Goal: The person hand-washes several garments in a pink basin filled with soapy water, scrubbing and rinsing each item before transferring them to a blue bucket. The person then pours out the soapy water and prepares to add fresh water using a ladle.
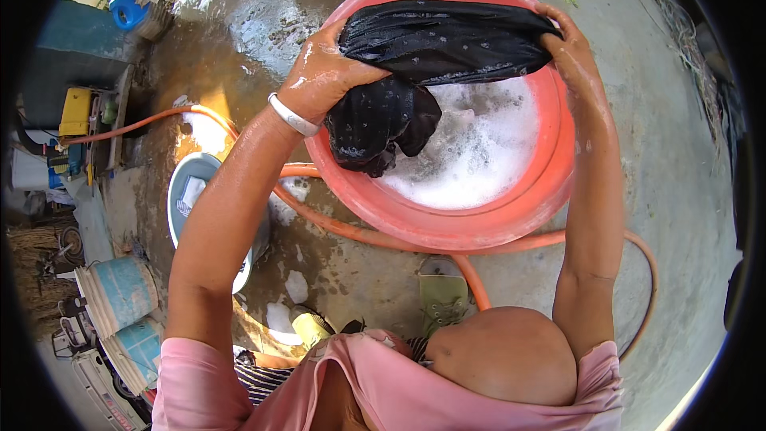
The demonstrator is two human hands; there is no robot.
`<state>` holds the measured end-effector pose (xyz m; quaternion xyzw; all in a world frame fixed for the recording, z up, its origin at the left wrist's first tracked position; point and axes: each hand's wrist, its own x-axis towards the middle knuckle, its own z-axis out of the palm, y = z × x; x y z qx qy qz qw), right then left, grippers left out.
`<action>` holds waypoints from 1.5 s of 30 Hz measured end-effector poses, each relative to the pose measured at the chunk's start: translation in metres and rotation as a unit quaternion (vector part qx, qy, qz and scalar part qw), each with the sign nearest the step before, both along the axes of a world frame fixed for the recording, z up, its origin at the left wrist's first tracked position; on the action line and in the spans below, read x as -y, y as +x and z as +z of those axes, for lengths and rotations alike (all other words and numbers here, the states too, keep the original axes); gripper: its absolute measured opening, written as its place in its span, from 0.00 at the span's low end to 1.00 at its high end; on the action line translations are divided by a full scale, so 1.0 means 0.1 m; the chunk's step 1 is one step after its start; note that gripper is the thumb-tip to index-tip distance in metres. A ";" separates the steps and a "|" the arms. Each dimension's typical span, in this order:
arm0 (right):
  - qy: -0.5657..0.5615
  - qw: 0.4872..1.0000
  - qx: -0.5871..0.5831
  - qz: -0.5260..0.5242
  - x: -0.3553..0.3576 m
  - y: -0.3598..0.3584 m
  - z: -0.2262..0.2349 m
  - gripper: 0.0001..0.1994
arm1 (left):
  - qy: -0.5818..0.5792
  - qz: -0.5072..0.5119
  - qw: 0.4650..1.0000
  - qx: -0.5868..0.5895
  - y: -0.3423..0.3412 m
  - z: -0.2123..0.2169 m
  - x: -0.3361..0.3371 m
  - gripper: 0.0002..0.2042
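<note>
Pink shirt nearest, left hand and right hand grip wet black cloth, which suds could make slip.

Here's the concrete floor, grey and dry-looking over on the right, dark and wet on the left, and right out in the middle sits the big red tub, broad and round! Along its near side curves the orange hose, looping out to the right. Left of the tub, there's the grey-blue basin, partly hidden. White patches of foam dot the wet ground, and a green shoe stands planted just below the tub!
</note>
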<state>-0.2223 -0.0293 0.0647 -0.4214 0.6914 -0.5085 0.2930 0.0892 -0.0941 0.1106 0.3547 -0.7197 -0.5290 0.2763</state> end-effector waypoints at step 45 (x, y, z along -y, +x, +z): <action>-0.003 0.962 0.215 0.170 0.09 1.83 -0.59 0.25 | -0.149 0.288 0.882 0.343 -0.57 -0.65 0.44 0.20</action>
